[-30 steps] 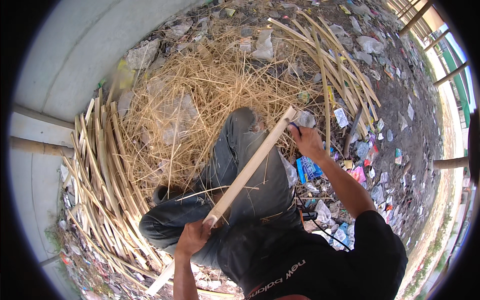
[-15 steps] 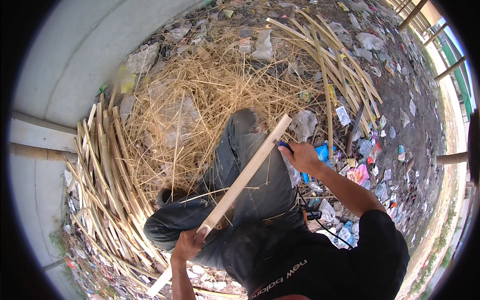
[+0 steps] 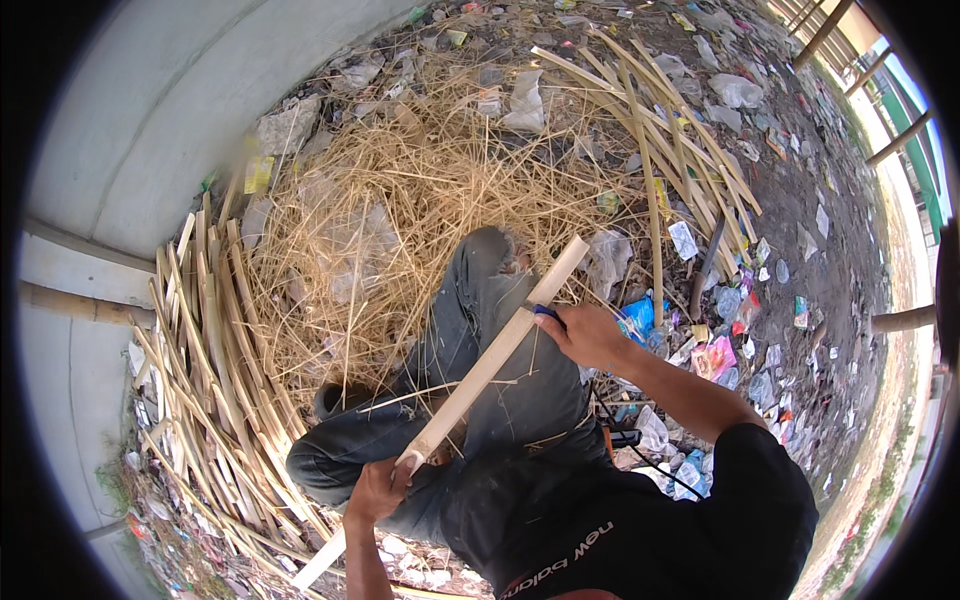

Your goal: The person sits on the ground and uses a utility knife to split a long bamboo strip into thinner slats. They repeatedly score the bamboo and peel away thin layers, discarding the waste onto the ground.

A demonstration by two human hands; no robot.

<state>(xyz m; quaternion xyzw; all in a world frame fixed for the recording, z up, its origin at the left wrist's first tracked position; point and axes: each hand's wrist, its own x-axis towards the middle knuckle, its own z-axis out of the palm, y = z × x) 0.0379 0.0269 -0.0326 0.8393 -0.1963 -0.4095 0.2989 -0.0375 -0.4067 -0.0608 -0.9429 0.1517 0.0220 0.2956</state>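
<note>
- The right hand (image 3: 590,338) is clenched round a blue-handled knife (image 3: 543,312), with the handle showing just past the fingers; the blade lies against the bamboo strip (image 3: 480,375) and is too small to make out.
- The left hand (image 3: 377,492) grips the same bamboo strip low down, fingers wrapped round it near the knee.
- The strip is pale and flat, running on a slant from the lower left, past the left hand, up across the person's lap to a free end above the right hand.
- It lies over the grey trousers (image 3: 470,390); one leg is bent, the other stretches toward the straw.
- A heap of dry shavings (image 3: 400,200) spreads in front of the legs.
- On the person's left, a stack of split bamboo slats (image 3: 215,370) curves beside a grey concrete wall (image 3: 150,130).
- More long slats (image 3: 660,130) lie fanned out beyond the shavings, on the right.
- Plastic wrappers and litter (image 3: 730,330) are scattered over the dark ground to the right.
</note>
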